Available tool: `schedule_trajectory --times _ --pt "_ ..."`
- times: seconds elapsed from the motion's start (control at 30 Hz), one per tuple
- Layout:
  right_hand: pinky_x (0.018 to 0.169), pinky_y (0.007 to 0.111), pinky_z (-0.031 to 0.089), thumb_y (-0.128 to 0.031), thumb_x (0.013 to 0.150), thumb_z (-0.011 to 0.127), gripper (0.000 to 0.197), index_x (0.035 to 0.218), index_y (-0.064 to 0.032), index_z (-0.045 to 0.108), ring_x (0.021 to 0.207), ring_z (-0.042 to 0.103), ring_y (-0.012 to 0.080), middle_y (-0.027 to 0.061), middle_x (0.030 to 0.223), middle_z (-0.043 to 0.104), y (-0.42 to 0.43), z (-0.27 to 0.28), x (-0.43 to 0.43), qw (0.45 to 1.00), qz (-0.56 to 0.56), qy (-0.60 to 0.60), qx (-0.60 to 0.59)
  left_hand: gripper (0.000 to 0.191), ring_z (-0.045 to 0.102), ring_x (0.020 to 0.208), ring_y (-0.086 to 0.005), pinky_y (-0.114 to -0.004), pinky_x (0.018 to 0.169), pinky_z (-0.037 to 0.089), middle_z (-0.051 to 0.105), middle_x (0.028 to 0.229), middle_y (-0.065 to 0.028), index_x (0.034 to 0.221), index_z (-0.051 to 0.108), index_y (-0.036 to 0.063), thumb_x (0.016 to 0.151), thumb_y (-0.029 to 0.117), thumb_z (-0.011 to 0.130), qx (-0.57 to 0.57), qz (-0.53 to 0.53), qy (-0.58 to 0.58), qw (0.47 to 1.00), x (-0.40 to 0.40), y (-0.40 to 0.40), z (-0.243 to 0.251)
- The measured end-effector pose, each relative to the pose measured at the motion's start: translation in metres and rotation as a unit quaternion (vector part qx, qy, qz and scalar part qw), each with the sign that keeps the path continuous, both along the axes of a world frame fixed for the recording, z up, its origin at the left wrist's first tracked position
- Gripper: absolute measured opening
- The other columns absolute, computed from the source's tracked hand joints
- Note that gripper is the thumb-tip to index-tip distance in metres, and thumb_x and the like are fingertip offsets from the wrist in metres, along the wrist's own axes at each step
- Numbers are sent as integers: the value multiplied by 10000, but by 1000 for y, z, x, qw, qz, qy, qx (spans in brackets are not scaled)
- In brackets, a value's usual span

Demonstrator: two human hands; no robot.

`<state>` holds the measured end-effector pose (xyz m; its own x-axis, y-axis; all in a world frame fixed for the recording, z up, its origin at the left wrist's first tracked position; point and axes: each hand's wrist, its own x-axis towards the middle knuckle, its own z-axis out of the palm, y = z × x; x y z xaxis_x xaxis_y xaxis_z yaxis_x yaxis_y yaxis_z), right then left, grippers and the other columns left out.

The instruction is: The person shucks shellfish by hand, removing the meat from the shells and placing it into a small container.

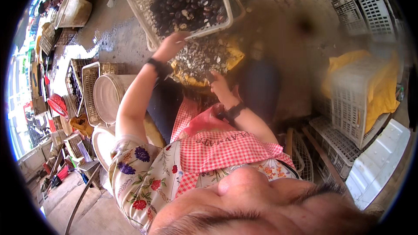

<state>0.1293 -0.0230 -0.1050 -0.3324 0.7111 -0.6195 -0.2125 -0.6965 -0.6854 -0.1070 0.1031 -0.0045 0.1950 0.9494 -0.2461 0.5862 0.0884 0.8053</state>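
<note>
At the near edge of a pale plastic crate (230, 9), my left hand (171, 46) is bent over the rim, its fingers partly hidden. A thin pale sliver shows by these fingertips; I cannot tell if they grip it. Dark-shelled shellfish (186, 0), apparently clams or mussels, lie inside the crate. Below the crate, many pale shell pieces (199, 57) are heaped on a yellow sack (235, 56). Over the heap's near side, my right hand (221, 87) holds a small dark object (210, 77), too blurred to tell whether shell or tool.
White buckets (107, 98) and plastic baskets (91, 85) stand close on my left. To my right are a crate (349, 98) with yellow cloth (383, 94) and a white lid or tray (375, 166). The concrete floor (127, 23) is wet. A checked apron (218, 153) bearing writing covers my lap.
</note>
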Motion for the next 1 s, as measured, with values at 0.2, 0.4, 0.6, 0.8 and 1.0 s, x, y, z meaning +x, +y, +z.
schedule_trajectory --times 0.2,0.4,0.6,0.8,1.0 --pt "674 301 407 -32 908 571 113 1013 -5 605 719 492 153 54 762 578 -10 19 -3 990 48 -68 117 569 463 1278 -385 -418 1059 423 459 1405 -198 1410 405 39 856 27 534 164 -126 218 954 115 91 -31" --pt "749 294 431 117 771 487 346 1075 -13 590 812 559 196 83 871 618 -24 16 -7 983 30 -90 158 456 561 1121 -402 -445 925 498 450 1345 -178 1289 495 40 868 149 632 97 -94 310 941 133 106 -34" --pt "708 296 420 91 818 504 261 1040 -15 590 748 525 180 67 824 600 -20 19 -6 989 36 -62 132 382 592 1083 -367 -413 916 496 562 1206 -173 1194 612 117 813 120 630 111 11 210 971 78 84 -59" --pt "455 251 343 -7 897 479 259 1102 -27 635 549 456 106 23 735 579 -12 8 3 996 -50 67 -33 282 621 1039 -316 -380 915 493 655 1066 -159 1082 669 40 804 64 625 68 36 21 997 39 -18 -51" --pt "484 205 361 -223 985 561 201 1082 -68 643 587 475 42 -32 756 589 1 37 12 987 78 135 -46 449 564 1098 -215 -317 936 455 597 1141 -114 1223 550 26 796 -51 662 80 29 23 996 80 -153 -8"
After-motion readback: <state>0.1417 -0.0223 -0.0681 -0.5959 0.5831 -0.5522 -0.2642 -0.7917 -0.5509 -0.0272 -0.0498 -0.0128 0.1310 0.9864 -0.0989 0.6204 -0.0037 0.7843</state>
